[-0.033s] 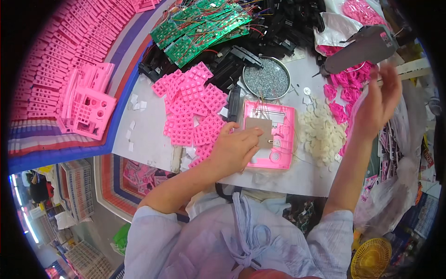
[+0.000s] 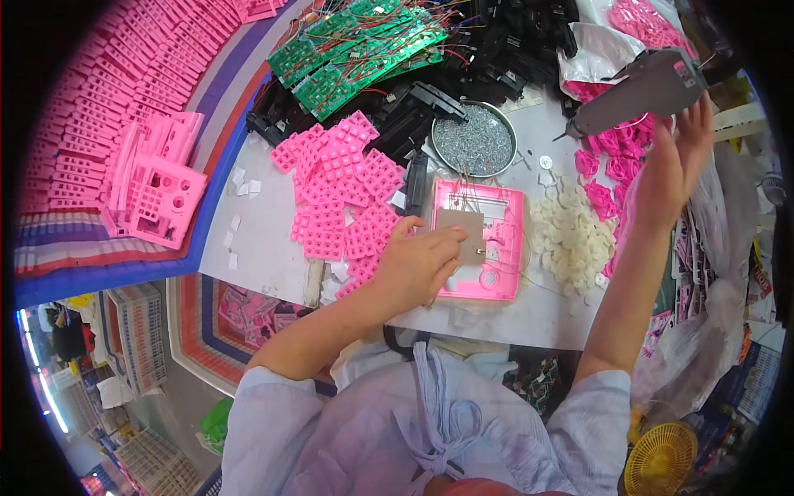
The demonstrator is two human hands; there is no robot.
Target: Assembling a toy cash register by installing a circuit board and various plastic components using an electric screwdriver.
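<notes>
A pink plastic casing [image 2: 510, 248] lies with its inside facing up in front of me, thin wires running from its top. My left hand [image 2: 416, 263] reaches over its left wall, bent fingers pressing on a brown square plate [image 2: 467, 221] within. I see the casing's left edge covered by that hand. At the right, my right hand [image 2: 674, 169] is raised with fingers apart beside the rear end of a hanging dark grey electric screwdriver [image 2: 641, 93]. Its tip points left and slightly down. Those fingers are not wrapped around the tool.
A round dish of screws [image 2: 474, 139] stands behind the casing. Pink button pads [image 2: 335, 190] lie left, white discs [image 2: 575, 240] right. Green circuit boards [image 2: 356, 54] and black parts [image 2: 529, 50] are heaped at the back. Stacked pink casings [image 2: 107, 124] fill a bin left.
My right hand has shifted slightly up and right, its fingers now more spread. The screwdriver has swung a little. My left hand and the casing stay put.
</notes>
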